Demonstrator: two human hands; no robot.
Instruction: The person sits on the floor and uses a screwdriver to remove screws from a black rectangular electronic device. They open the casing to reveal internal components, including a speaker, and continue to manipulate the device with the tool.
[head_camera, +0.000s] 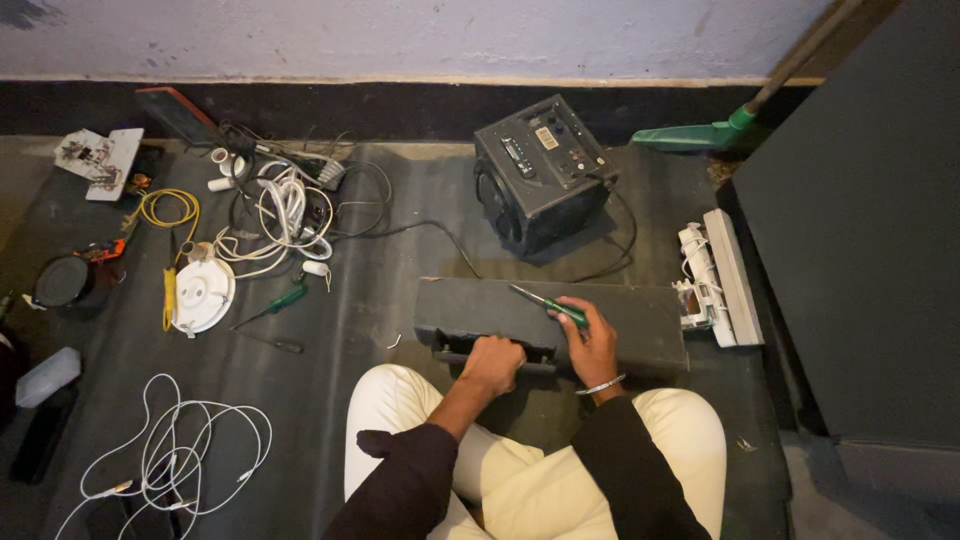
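A long black rectangular speaker box (640, 322) lies on the dark floor mat in front of my knees. My left hand (492, 362) is closed on the front edge of the box near its middle. My right hand (590, 340) holds a green-handled screwdriver (545, 302), whose tip points up and left over the top face of the box. A metal bangle sits on my right wrist.
A black cube-shaped speaker (540, 172) with a cable stands behind the box. A white plastic part (715, 275) lies to the right, beside a dark cabinet (860, 220). To the left lie tangled white cables (280, 215), a white round fitting (202, 295), another green screwdriver (280, 302) and a white cord (170, 460).
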